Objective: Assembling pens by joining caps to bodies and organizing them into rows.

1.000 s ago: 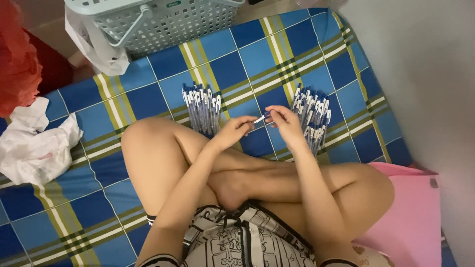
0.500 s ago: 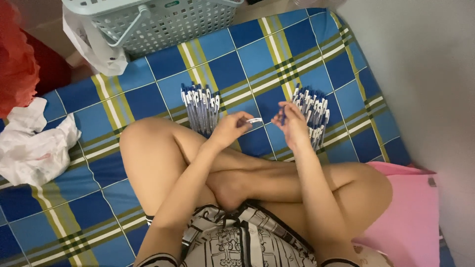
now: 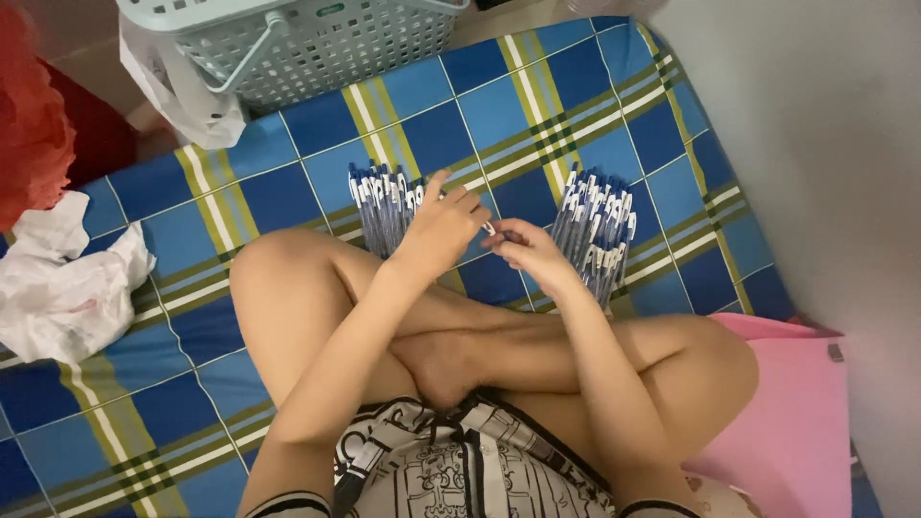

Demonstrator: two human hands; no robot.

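I sit cross-legged on a blue, yellow and green checked mat (image 3: pixel 288 197). My left hand (image 3: pixel 439 230) and my right hand (image 3: pixel 528 251) meet in front of my shins and together pinch a small white pen part (image 3: pixel 490 228). A pile of blue and white pens (image 3: pixel 384 201) lies just left of my left hand. A second pile of the same pens (image 3: pixel 597 230) lies just right of my right hand.
A pale green plastic basket (image 3: pixel 317 43) stands at the mat's far edge, with a white plastic bag (image 3: pixel 182 91) beside it. Crumpled white plastic (image 3: pixel 67 288) and red cloth (image 3: pixel 29 115) lie at the left. A pink cushion (image 3: pixel 796 422) is at my right knee, next to a white wall (image 3: pixel 825 144).
My hands drew apart half a second ago, then came back together over the small white part. The pen piles have not moved.
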